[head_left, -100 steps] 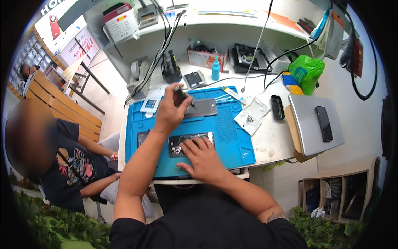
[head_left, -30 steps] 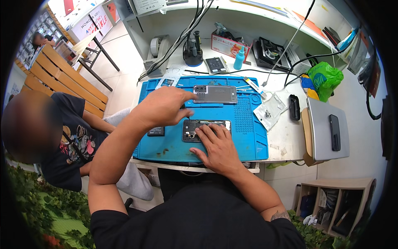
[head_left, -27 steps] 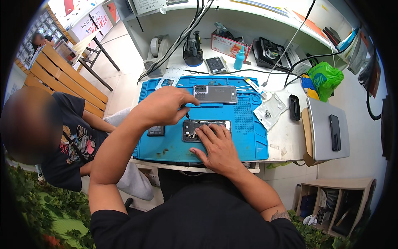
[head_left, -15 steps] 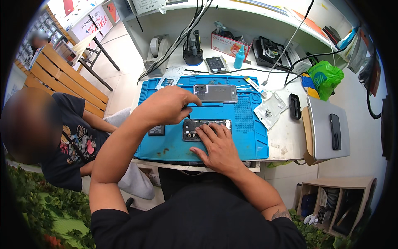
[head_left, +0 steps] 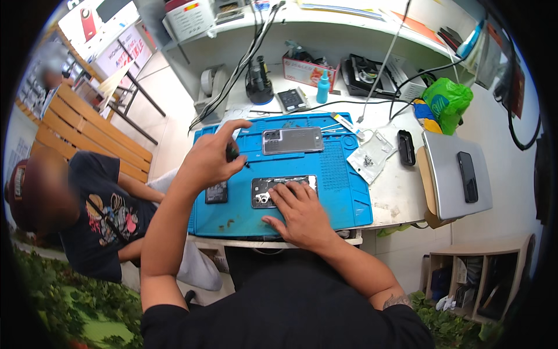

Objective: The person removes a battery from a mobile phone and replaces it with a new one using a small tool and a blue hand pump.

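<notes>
My right hand (head_left: 296, 205) lies with its fingers flat over an opened smartphone (head_left: 261, 189), whose inner parts show at its left end. To the phone's upper left, my left hand (head_left: 214, 156) is raised above the mat. Its index finger and thumb are spread apart, while the other fingers curl round a small dark tool (head_left: 231, 153) with a hint of green, mostly hidden. A black phone battery (head_left: 216, 193) lies below that hand. Beyond the opened phone rests a grey phone back cover (head_left: 292, 141) with a camera cluster at its left end.
A blue repair mat (head_left: 343, 212) carries the parts. Right of it are a clear bag of small pieces (head_left: 372, 158), a black case (head_left: 406, 148) and a laptop (head_left: 456, 174) with a phone on top. Behind stands a blue bottle (head_left: 323, 88). A seated person (head_left: 110, 203) is at my left.
My left hand has drawn back leftward from above the opened phone, and its index finger and thumb have spread. My right hand stays on the phone. The view has shifted slightly.
</notes>
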Action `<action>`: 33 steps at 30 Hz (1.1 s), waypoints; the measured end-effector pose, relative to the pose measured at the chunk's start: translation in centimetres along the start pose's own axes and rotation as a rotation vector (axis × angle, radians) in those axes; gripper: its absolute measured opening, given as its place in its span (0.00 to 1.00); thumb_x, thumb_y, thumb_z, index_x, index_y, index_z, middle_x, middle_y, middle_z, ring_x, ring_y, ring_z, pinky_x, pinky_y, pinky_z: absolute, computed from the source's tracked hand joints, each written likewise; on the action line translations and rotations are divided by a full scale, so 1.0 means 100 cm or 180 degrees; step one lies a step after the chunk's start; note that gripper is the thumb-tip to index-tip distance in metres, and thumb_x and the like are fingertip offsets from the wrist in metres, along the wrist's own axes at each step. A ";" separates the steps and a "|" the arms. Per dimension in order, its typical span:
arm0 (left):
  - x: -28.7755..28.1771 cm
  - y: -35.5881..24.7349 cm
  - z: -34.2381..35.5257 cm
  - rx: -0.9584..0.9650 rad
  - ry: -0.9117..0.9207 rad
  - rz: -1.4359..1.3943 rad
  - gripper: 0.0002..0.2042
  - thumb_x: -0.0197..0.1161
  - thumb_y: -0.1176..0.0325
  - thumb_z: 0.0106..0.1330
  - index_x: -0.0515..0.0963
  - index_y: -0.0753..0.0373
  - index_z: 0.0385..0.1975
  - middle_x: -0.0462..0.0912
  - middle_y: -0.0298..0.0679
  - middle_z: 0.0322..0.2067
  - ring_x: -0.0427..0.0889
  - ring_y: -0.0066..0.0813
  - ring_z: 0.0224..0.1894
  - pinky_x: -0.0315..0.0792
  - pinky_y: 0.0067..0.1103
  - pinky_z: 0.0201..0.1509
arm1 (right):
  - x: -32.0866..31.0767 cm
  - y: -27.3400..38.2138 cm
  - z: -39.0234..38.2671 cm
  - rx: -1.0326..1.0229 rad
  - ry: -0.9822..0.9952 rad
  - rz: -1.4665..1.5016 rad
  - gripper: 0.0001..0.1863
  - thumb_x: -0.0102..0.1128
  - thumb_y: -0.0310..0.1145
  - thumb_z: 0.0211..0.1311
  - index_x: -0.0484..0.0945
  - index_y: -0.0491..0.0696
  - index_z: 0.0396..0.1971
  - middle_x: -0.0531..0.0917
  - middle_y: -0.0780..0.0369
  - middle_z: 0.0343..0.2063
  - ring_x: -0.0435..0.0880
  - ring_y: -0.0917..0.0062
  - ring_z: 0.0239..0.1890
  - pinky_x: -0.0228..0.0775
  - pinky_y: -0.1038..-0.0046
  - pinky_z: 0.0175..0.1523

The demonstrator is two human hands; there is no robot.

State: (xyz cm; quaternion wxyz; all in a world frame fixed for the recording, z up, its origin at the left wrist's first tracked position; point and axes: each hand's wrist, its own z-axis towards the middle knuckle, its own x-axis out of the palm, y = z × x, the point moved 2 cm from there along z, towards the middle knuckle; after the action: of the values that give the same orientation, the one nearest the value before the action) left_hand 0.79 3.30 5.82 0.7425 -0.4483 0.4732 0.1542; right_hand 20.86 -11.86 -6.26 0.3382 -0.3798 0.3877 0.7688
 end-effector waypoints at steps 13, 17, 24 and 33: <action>0.093 0.016 0.063 0.0461 -0.1325 -0.1677 0.40 0.68 0.77 0.78 0.56 0.56 0.86 0.89 0.38 0.45 0.89 0.22 0.41 0.84 0.21 0.47 | -0.002 0.000 0.000 -0.0058 -0.0137 0.0054 0.31 0.65 0.55 0.77 0.84 0.42 0.63 0.83 0.56 0.63 0.76 0.58 0.67 0.64 0.51 0.76; 0.101 0.015 0.080 0.0550 -0.1241 -0.1369 0.38 0.69 0.77 0.77 0.60 0.55 0.84 0.90 0.43 0.44 0.92 0.28 0.41 0.86 0.26 0.46 | 0.000 0.001 0.001 -0.0054 -0.0176 0.0128 0.31 0.65 0.55 0.77 0.84 0.41 0.61 0.82 0.55 0.61 0.77 0.59 0.67 0.64 0.52 0.76; 0.115 0.021 0.089 0.0523 -0.1282 -0.1480 0.37 0.70 0.75 0.78 0.60 0.56 0.84 0.90 0.43 0.44 0.92 0.28 0.41 0.85 0.25 0.46 | -0.005 0.000 0.002 -0.0055 -0.0289 0.0191 0.29 0.67 0.53 0.76 0.84 0.40 0.59 0.82 0.54 0.60 0.77 0.57 0.66 0.64 0.52 0.75; 0.081 0.022 0.044 0.0097 -0.1617 -0.2395 0.38 0.72 0.74 0.77 0.57 0.65 0.82 0.89 0.41 0.40 0.91 0.24 0.38 0.85 0.22 0.42 | 0.002 -0.005 -0.003 0.0032 -0.0427 0.0606 0.23 0.73 0.43 0.70 0.84 0.38 0.52 0.84 0.51 0.55 0.80 0.54 0.65 0.67 0.49 0.74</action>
State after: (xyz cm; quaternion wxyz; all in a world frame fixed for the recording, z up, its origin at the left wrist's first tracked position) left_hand 5.95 6.51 -1.41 0.8459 -0.5261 0.0824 -0.0282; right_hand 21.29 -11.86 -6.73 0.2907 -0.2872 0.4023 0.8192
